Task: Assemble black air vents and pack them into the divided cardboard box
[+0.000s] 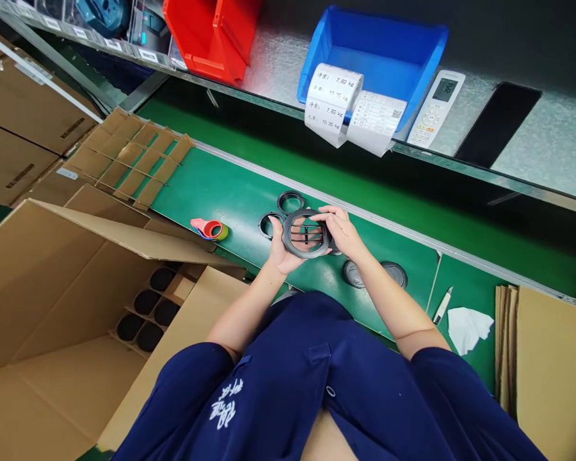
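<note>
Between my two hands is a round black vent ring with thin crossbars [307, 251], raised over the green bench. My left hand [281, 251] grips its left side, thumb on the rim and fingers showing behind the bars. At the right rim, my right hand [345, 235] holds on with bent fingers, some laid across the top. Just beyond my left hand lie a black ring [290, 194] and a second black ring [263, 225]. Black round discs [394, 274] sit near my right forearm, partly hidden by it. Another dark part shows under my right hand, mostly covered.
An open carton [173, 349] with black cylinders stands at lower left. Tape rolls [219, 230] and a cardboard divider [134, 160] lie on the bench's left. A utility knife [443, 306], white paper [468, 330] and cardboard sheets [552, 358] are right. A shelf overhead carries a blue bin [384, 38].
</note>
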Tool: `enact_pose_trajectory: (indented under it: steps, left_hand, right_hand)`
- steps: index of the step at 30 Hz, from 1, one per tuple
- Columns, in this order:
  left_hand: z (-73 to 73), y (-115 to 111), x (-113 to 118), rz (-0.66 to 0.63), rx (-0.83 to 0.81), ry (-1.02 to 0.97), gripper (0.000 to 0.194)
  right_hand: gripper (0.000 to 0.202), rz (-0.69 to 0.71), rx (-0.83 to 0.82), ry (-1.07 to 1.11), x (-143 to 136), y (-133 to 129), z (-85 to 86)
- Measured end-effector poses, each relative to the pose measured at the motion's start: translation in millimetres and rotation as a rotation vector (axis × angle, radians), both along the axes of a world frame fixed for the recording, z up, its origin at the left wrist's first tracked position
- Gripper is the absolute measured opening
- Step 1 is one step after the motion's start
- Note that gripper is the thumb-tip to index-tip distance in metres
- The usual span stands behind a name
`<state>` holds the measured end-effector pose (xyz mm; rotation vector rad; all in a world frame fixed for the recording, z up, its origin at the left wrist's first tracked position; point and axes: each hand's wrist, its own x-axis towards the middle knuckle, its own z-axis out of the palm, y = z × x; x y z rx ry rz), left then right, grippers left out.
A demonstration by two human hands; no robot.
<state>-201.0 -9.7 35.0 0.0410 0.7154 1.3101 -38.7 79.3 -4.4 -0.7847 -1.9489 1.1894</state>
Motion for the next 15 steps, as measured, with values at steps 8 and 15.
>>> enact_pose_trajectory:
  steps: [8,15]
  left_hand:
    - [-19.3,-5.7,-30.1,0.057,-0.066,-0.044,0.089]
    - [-67.4,-35.2,-43.1,0.005,-0.298,0.011,0.073]
  right_hand:
    - [0.064,0.044,0.145,-0.131,-21.2,-11.2,-19.9]
    - [0.105,0.468,0.222,-0.405,-46.4,-46.8,-68.8]
